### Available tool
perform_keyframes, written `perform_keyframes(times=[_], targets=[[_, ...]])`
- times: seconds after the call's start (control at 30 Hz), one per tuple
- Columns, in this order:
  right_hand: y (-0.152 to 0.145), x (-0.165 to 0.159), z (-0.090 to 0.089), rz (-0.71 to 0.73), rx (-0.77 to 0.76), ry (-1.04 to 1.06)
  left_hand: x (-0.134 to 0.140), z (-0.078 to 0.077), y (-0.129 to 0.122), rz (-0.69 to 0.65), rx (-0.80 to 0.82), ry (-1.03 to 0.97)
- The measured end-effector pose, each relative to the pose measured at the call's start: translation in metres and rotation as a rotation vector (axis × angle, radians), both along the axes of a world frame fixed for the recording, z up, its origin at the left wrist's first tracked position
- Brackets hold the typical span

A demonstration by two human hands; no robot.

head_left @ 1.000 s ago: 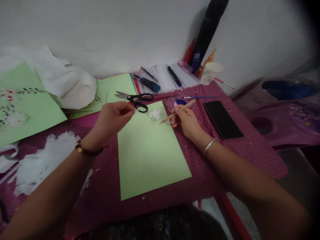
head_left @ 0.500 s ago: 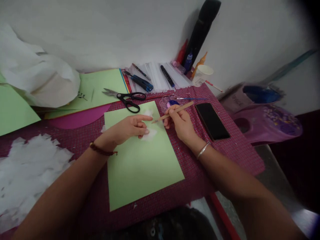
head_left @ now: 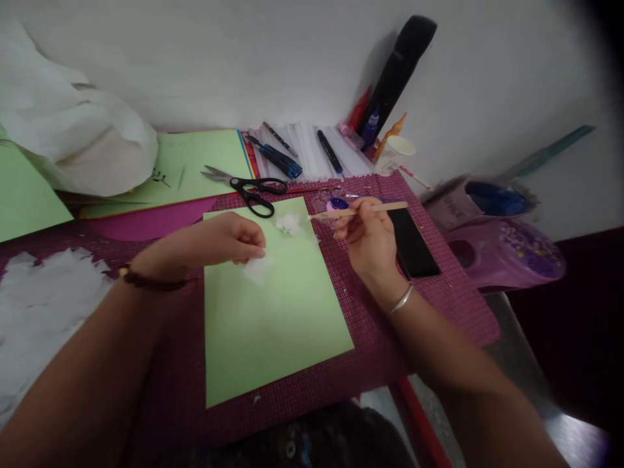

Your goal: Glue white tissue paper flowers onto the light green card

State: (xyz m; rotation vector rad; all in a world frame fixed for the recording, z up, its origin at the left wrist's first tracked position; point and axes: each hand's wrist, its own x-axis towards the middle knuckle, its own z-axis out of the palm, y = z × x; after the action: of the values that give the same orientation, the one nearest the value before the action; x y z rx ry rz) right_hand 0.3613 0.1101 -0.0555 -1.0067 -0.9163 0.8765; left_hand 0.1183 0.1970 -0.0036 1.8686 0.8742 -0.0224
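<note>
A light green sheet of paper (head_left: 277,325) lies on the checked tablecloth in front of me. Over its upper left part, my left hand (head_left: 234,239) pinches a small white piece of tissue paper (head_left: 257,270) between thumb and fingertips. A crumpled white tuft (head_left: 290,224) sits near the sheet's top. To the right of the sheet, my right hand (head_left: 370,237) is closed around a wooden pencil (head_left: 336,213), its tip pointing left toward the tuft. Beneath the pencil is a small pink and blue item (head_left: 340,204), partly covered.
Black-handled scissors (head_left: 256,192) lie behind the sheet. A phone (head_left: 414,244) is right of my hand. White paper pieces (head_left: 43,318) are heaped at left. A cutter (head_left: 275,159), a marker (head_left: 329,151), paint bottles (head_left: 390,135) and a paper cup (head_left: 397,155) stand or lie by the wall.
My left hand has moved left and now pinches the white piece above the sheet. My right hand has drawn the pencil right, away from the tuft, which now shows fully.
</note>
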Motion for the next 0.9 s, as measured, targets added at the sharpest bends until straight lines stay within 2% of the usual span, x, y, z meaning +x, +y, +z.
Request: perform_keyframes(times=[0.07,0.13,0.2,0.27,0.43,0.57,0.73,0.9], targets=[[0.006,0.006,-0.006,-0.014,0.011,-0.044,-0.014,0.002,0.009,0.104,0.065,-0.009],[0.009,0.006,-0.012,0.066,0.0,-0.107,-0.022,0.0,0.015,0.239,0.135,-0.085],[0.01,0.003,-0.018,0.148,-0.033,-0.164,-0.022,-0.004,0.017,0.308,0.19,-0.159],[0.009,-0.001,-0.021,0.188,-0.069,-0.207,-0.016,-0.007,0.016,0.289,0.173,-0.19],[0.011,-0.004,-0.026,0.198,-0.096,-0.242,0.0,-0.011,0.009,0.145,-0.01,-0.19],[0.013,-0.002,-0.027,0.159,-0.097,-0.213,0.006,-0.012,0.007,0.08,-0.004,-0.183],[0.014,-0.002,-0.027,0.154,-0.11,-0.208,0.013,-0.019,0.005,0.21,0.026,-0.242],[0.015,-0.001,-0.027,0.159,-0.111,-0.214,0.02,-0.037,0.004,0.399,-0.117,-0.289]])
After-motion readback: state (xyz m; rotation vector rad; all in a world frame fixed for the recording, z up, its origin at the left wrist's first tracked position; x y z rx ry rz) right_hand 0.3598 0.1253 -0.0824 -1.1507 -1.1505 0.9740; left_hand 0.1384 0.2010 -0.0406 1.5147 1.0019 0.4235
